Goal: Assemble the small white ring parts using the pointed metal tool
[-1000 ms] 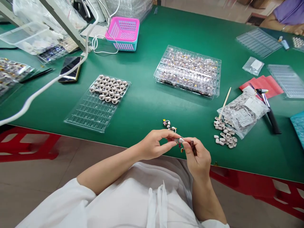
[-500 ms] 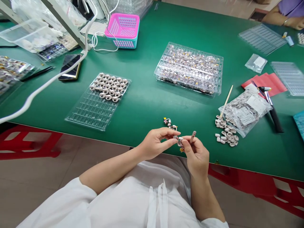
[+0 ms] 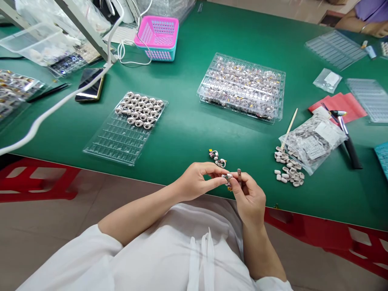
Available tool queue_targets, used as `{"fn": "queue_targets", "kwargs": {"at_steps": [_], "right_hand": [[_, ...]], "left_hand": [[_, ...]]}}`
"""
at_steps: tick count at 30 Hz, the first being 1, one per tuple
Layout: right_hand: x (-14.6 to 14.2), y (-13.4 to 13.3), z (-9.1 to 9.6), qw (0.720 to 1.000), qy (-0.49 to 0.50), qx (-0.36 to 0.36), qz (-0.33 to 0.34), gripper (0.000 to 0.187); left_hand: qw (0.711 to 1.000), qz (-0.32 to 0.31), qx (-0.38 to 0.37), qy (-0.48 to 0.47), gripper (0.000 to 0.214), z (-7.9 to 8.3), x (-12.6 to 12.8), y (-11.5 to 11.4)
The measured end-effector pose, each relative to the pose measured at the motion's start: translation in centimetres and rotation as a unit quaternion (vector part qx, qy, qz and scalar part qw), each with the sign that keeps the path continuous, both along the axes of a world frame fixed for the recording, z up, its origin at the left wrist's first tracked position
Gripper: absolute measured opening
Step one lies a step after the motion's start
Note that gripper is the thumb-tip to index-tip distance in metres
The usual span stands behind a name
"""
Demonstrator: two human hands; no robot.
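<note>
Small silvery part with a yellow-orange bit (image 3: 228, 177) gripped between two bare hands.
The left hand (image 3: 197, 182) and right hand (image 3: 251, 199) pinch it by the fingertips over the near edge of the smooth green table (image 3: 182, 133); a narrow brownish flat strip (image 3: 239, 176) juts from the right hand's curled fingers, and small white-and-metallic curved pieces (image 3: 220, 163) lie just beyond.

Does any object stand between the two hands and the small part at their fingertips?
Nothing visible does. The left hand and the right hand both pinch the small part directly. A thin flat tool sticks up from the right hand, beside the part, not in between.
</note>
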State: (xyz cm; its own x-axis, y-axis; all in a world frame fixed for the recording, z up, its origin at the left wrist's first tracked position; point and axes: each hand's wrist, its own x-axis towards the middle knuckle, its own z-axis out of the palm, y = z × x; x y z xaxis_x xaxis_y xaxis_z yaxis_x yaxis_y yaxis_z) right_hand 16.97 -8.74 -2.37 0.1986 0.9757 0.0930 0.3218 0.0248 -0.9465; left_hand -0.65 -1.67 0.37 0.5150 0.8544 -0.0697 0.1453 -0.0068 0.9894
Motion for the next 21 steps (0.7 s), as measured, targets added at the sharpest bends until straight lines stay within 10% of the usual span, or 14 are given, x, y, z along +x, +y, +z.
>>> {"fn": "queue_targets", "kwargs": {"at_steps": [13, 21], "right_hand": [[0.7, 0.9, 0.6, 0.977, -0.122, 0.160, 0.072, 0.025], [-0.6, 0.1, -0.5, 0.992, -0.001, 0.126, 0.020, 0.014]], "left_hand": [[0.987, -0.010, 0.158, 0.013, 0.021, -0.7, -0.2, 0.4], [0.994, 0.095, 0.002, -0.053, 0.020, -0.5, 0.6, -1.0]]}}
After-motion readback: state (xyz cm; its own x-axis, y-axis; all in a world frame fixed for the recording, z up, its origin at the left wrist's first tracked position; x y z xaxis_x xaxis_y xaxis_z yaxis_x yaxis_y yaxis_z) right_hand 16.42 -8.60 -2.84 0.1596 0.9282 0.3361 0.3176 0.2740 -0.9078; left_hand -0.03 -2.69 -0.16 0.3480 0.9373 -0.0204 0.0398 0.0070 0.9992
